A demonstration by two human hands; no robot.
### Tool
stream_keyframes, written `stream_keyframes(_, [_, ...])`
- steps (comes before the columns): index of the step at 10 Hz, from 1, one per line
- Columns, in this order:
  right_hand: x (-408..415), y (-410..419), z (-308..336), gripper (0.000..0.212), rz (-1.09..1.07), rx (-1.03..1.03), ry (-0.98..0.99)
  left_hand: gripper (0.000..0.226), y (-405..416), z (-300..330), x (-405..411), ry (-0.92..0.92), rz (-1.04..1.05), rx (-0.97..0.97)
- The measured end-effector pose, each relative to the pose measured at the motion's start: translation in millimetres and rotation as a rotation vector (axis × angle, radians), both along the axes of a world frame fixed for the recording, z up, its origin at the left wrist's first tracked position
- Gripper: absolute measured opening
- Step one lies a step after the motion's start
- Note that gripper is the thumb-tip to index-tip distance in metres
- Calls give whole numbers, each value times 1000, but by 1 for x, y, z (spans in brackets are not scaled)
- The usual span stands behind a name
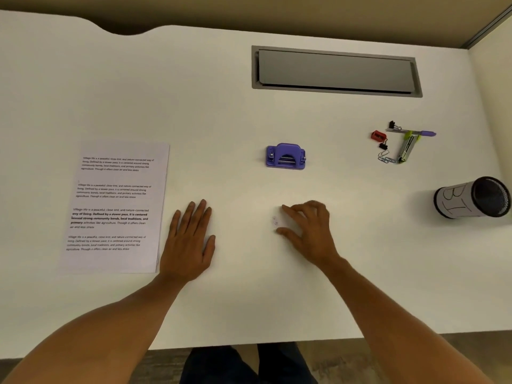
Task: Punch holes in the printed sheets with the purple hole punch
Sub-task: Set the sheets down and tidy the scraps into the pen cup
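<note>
The purple hole punch [286, 156] stands alone on the white desk [249, 112], in the middle. A thin stack of printed sheets [115, 207] lies flat at the left. My left hand [189, 239] rests palm down on the desk just right of the sheets, fingers spread, holding nothing. My right hand [306, 228] hovers low over the desk below the punch, fingers curled and apart, empty. A few tiny pale paper bits [275, 221] lie by its fingertips.
A grey cable hatch [335, 72] is set into the desk at the back. At the right lie a red sharpener [378, 136], binder clips, paper clips, a stapler [407, 149] and a purple pen [415, 132]. A mesh pen cup [473, 196] lies on its side far right.
</note>
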State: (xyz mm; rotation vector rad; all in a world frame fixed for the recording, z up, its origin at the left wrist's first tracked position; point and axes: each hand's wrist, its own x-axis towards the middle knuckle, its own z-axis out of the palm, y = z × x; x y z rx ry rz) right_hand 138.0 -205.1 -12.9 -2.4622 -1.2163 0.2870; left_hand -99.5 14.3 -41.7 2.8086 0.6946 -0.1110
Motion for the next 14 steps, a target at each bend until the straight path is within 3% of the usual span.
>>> stream_keyframes(2, [20,26,-2,42,183,-54,68,66,0,2,0,3,0,0])
stream_keyframes(5, [8,29,3,10,159,21,-113,66,0,2,0,3,0,5])
stream_keyframes(7, [-3,33,-1,1,129,-13,-271,66,1,2,1,1,-5,5])
stream_keyframes(8, [-10,36,2,8,96,-24,-278,66,1,1,1,5,-4,12])
stream_keyframes(9, [-10,39,4,8,49,-41,-143,66,-1,1,1,8,-2,20])
stream_keyframes(10, [-6,35,10,17,-135,-16,173,64,-1,3,1,36,-19,45])
stream_keyframes(12, [-5,14,28,23,-541,324,630,69,-1,11,34,92,-219,41])
stream_keyframes(14, [-9,7,37,12,-818,481,908,89,-33,17,84,160,-41,1])
